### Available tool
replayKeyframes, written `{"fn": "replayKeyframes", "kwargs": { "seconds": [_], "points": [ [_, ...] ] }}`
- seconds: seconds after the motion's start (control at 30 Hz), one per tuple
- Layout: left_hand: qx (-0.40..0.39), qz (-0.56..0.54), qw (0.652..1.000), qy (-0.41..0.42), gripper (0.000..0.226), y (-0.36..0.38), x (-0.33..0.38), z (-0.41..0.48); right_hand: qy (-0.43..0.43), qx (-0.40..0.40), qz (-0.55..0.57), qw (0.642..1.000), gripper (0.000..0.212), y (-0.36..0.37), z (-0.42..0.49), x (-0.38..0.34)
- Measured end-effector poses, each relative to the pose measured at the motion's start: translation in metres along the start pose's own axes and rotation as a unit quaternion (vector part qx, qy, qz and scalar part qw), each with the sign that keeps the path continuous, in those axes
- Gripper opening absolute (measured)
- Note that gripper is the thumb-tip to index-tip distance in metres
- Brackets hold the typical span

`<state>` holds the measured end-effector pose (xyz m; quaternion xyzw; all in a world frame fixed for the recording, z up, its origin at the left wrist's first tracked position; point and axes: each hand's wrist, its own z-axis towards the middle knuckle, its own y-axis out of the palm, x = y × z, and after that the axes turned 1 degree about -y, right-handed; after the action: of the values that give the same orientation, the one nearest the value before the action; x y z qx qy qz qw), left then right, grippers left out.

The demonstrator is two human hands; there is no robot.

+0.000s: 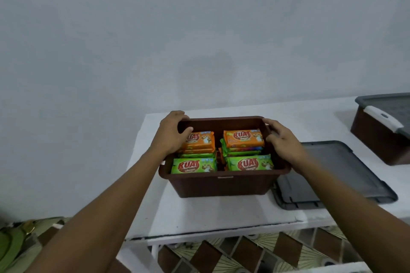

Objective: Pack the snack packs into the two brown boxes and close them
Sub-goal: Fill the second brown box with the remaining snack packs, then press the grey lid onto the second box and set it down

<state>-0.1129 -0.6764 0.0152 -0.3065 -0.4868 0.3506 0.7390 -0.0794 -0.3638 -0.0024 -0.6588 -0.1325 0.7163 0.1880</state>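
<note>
Open brown box [221, 186] sits at centre of the white table [221, 213], no lid on it. It is packed with KUAT snack packs in four stacks: orange packs [243, 138] on top at the far side, green packs [194, 166] on top at the near side.

Left hand [172, 133] grips the box's far-left corner, fingers curled over the rim, thumb inside against an orange pack. Right hand [282, 139] grasps the right rim toward the far corner, fingers bent over the edge.

Grey lid [332, 175] lies flat on the table just right of the box, partly under the right forearm. Second brown box [375, 142] stands at far right, well apart, its grey lid on with a white latch [382, 117]. Patterned floor tiles [255, 252] show below the table.
</note>
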Motion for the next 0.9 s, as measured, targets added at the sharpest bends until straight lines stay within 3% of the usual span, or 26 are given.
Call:
{"fn": "replayKeyframes", "kwargs": {
  "seconds": [0.2, 0.3, 0.37, 0.5, 0.63, 0.77, 0.9],
  "points": [
    [-0.088, 0.088, 0.990, 0.074, 0.039, 0.006, 0.027, 0.000, 0.016, 0.035, 0.010, 0.999, 0.041, -0.009, -0.007, 0.011],
    [-0.096, 0.073, 0.983, 0.137, 0.037, 0.024, 0.068, -0.003, 0.003, 0.022, -0.114, 0.993, 0.046, -0.036, -0.023, 0.044],
    [-0.098, 0.058, 0.979, 0.168, 0.037, 0.040, 0.100, -0.006, 0.020, -0.022, -0.228, 0.973, 0.052, -0.060, -0.039, 0.075],
    [-0.083, 0.000, 0.968, 0.236, 0.033, 0.079, 0.167, -0.015, 0.027, -0.070, -0.450, 0.890, 0.060, -0.104, -0.081, 0.128],
    [-0.119, -0.019, 0.943, 0.311, 0.034, 0.123, 0.227, -0.040, 0.017, -0.039, -0.483, 0.875, 0.057, -0.128, -0.109, 0.138],
    [-0.130, 0.140, 0.939, 0.285, 0.045, 0.155, 0.246, -0.056, 0.056, 0.013, -0.488, 0.871, 0.056, -0.147, -0.122, 0.138],
    [-0.132, 0.265, 0.931, 0.215, 0.048, 0.163, 0.259, -0.062, 0.169, 0.056, -0.438, 0.881, 0.089, -0.174, -0.130, 0.152]
  ]
}}
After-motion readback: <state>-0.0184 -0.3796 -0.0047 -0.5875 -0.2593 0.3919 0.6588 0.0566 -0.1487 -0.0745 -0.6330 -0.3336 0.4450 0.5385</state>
